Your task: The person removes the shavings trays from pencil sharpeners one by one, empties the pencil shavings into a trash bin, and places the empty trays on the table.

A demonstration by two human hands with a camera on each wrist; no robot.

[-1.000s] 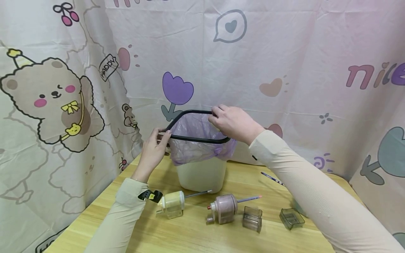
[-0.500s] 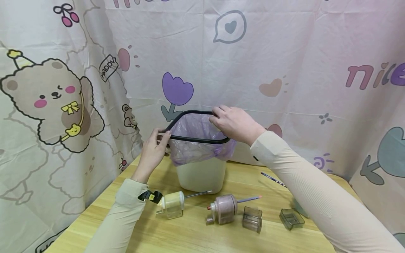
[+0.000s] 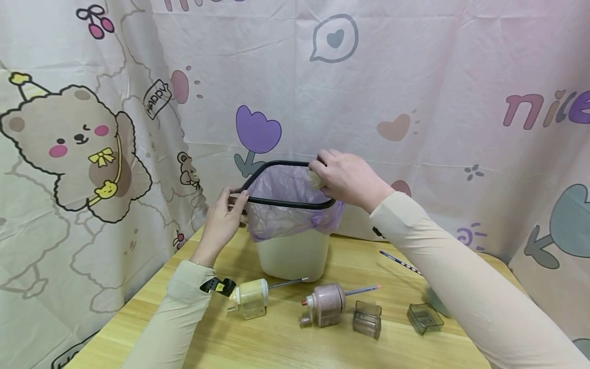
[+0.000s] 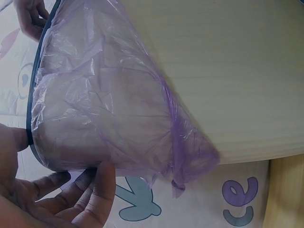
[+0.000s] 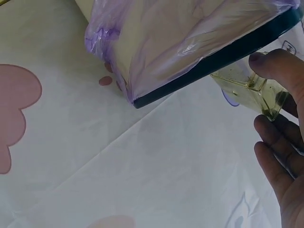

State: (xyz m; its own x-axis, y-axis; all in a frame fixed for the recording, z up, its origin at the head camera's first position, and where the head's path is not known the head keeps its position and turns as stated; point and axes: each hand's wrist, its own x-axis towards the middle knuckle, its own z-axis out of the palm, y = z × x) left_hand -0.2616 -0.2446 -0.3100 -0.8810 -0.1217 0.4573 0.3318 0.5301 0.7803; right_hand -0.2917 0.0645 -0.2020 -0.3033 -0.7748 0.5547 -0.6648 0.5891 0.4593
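Note:
A pale trash can stands on the wooden table, lined with a translucent purple bag under a black rim ring. My left hand grips the rim's left side, thumb on top; in the left wrist view its other fingers lie against the bagged side. Over the can's right side, my right hand holds a small clear yellowish box between thumb and fingers. Dark specks cling inside that box. In the head view the right hand covers most of it and the rim's right corner.
In front of the can lie a yellow crank sharpener and a pinkish one, each with a pencil in it. To their right are a small grey sharpener and a clear grey box. A patterned pencil lies behind them.
My right hand has risen slightly and moved a little right, its wrist turned, so the yellowish box now shows below the fingers. The left hand and trash can have stayed put.

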